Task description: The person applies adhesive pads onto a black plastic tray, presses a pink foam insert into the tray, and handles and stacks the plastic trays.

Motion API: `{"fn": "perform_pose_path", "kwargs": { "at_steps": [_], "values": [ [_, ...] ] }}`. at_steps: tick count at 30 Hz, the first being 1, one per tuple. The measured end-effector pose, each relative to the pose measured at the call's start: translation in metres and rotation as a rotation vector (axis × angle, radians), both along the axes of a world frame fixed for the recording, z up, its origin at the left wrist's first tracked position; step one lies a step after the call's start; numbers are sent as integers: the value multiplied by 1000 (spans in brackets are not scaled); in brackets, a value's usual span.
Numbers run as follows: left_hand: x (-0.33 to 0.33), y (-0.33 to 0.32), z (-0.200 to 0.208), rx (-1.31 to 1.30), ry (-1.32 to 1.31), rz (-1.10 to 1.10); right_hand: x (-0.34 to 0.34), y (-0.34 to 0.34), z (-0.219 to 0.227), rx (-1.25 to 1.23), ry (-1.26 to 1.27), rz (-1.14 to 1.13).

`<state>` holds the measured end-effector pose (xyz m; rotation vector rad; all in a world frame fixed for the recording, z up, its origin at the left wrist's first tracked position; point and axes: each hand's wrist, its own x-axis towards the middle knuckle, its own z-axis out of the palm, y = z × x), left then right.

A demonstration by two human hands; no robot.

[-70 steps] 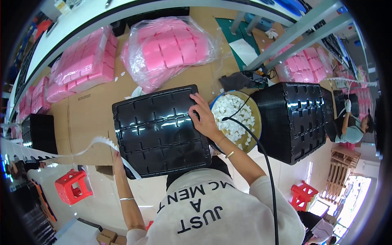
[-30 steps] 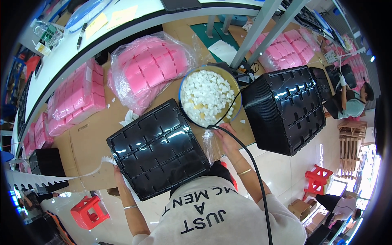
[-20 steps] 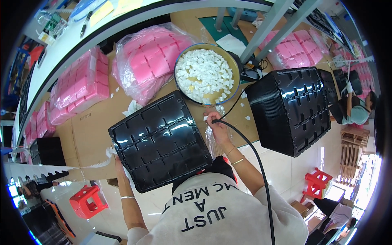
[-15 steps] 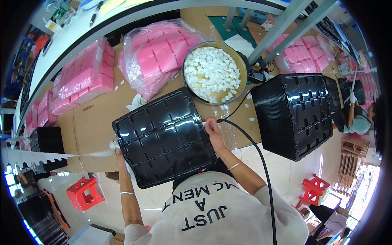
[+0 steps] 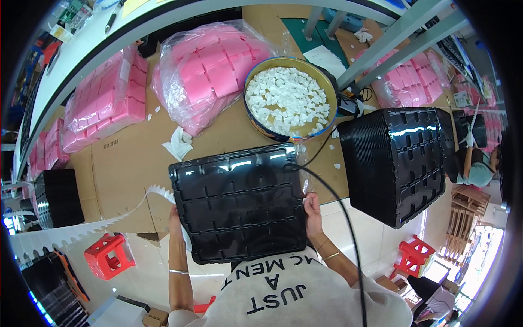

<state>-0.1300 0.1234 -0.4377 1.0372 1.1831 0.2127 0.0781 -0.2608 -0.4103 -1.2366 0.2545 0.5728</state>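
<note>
A glossy black plastic tray point(image 5: 239, 210) with grooves moulded in its face is held in front of my chest, between both hands. My left hand point(image 5: 175, 223) is closed on its left edge, the fingers mostly hidden behind it. On the opposite edge my right hand point(image 5: 312, 215) grips the tray, thumb at the rim. A long white strip with a toothed edge point(image 5: 117, 220) runs from the left side of the view up to the tray beside my left hand. I cannot tell whether that hand also holds the strip. A black cable point(image 5: 348, 218) hangs just right of the tray.
Beyond the tray stands a round tub point(image 5: 333, 103) of white chunks. A stack of black trays point(image 5: 400, 163) is at right. Wrapped pink foam blocks point(image 5: 212, 68) lie on the cardboard-covered table point(image 5: 122, 169). A metal frame post point(image 5: 400, 41) and red stool point(image 5: 109, 256) stand nearby.
The tray has turned from a slant to nearly level and come closer to my body. My right hand has moved down and to the right. The white strip now sags lower.
</note>
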Motion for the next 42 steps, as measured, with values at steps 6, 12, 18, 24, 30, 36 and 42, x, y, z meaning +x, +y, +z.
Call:
{"fn": "perform_pose_path", "kwargs": {
  "at_steps": [6, 12, 18, 24, 30, 36, 42],
  "values": [
    [73, -14, 13, -103, -16, -26, 44, -21, 0, -68, -119, 9],
    [74, -32, 11, -137, -67, 45, 64, -37, -28, 36, -98, 58],
    [25, -21, -17, 147, -160, -19, 51, -15, 47, -647, -649, 234],
    [43, 3, 23, 241, -390, -49, 9, 33, 121, -1219, -1243, 530],
    [112, 44, 50, 271, -585, -128, 66, 126, 102, -474, -1285, 454],
    [172, 45, 62, 262, -590, -88, 161, 84, 86, -751, -1125, 40],
    [154, 69, 32, 552, -224, -148, 173, -8, 60, -952, -1090, -233]
  ]
}}
